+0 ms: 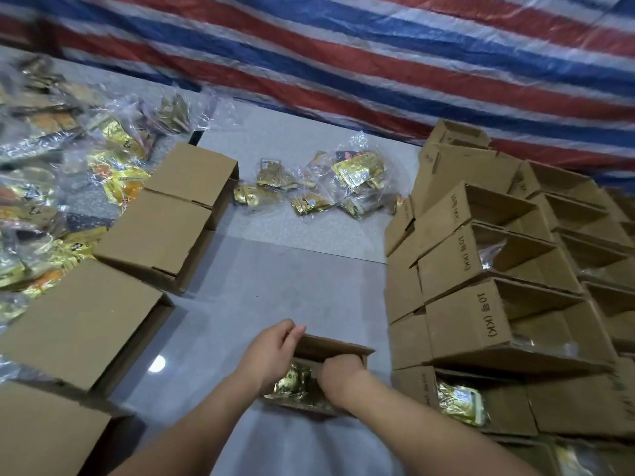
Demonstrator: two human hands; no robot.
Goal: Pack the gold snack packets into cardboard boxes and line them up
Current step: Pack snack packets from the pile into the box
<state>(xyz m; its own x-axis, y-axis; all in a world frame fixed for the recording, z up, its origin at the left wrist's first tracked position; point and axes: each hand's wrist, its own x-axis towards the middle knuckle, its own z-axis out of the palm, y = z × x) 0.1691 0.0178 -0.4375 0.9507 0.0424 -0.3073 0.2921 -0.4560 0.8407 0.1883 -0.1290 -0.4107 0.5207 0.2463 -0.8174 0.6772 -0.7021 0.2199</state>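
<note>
- The red, white and blue striped plastic sheet (378, 63) hangs at the back, probably as a wall for this packing place on the grey tiled floor (268, 286).
- The open brown cardboard boxes with printed sides (488, 262) stand in rows at the right, mouths up, several with gold inside; I judge these are filled and already lined up.
- The closed-looking brown boxes (161, 235) at the left seem to wait as stock beside the big heap of clear bags with gold packets (51, 166).
- The small open cardboard box (330, 352) stands between both forearms, near the body for easy reach.
- The gold snack packets (292, 379) lie inside it, just under and between the hands.
- The left hand (271, 355) has curled fingers at the box's left rim; whether it really grips I cannot tell.
- The right hand (340, 372) curls over the opening, touching the box; its fingers are hidden.
</note>
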